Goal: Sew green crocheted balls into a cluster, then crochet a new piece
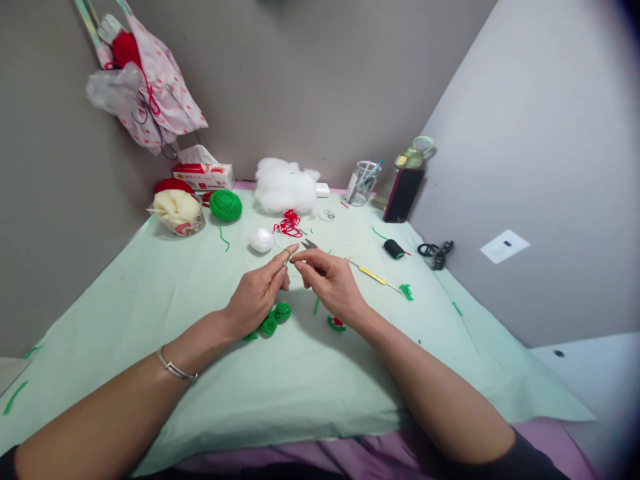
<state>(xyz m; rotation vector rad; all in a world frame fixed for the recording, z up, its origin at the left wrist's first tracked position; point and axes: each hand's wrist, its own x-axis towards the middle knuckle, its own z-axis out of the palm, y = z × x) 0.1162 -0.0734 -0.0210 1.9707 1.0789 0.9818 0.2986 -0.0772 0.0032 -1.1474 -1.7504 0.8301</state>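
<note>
My left hand (256, 293) is closed in a pinch on a thin strand of yarn (288, 257), which crosses the raised index finger. Just opposite, my right hand (330, 279) has its thumb and fingertips pressed together near the strand's end; whatever lies between them is too small to make out. Scissors (309, 245) show their blades behind the right fingers, the handles mostly hidden. Under the left hand lie small green crocheted balls (283, 312). A red and green crocheted piece (337, 324) lies below my right wrist. A white yarn ball (261, 240) sits beyond the hands.
A yellow-handled crochet hook (373, 275) lies at right, near green scraps (407, 292) and black thread (394, 249). Farther back are red yarn (289, 225), white stuffing (285, 187), a green yarn ball (225, 206), a tub (181, 217), a pen cup (362, 187) and a propped phone (404, 195).
</note>
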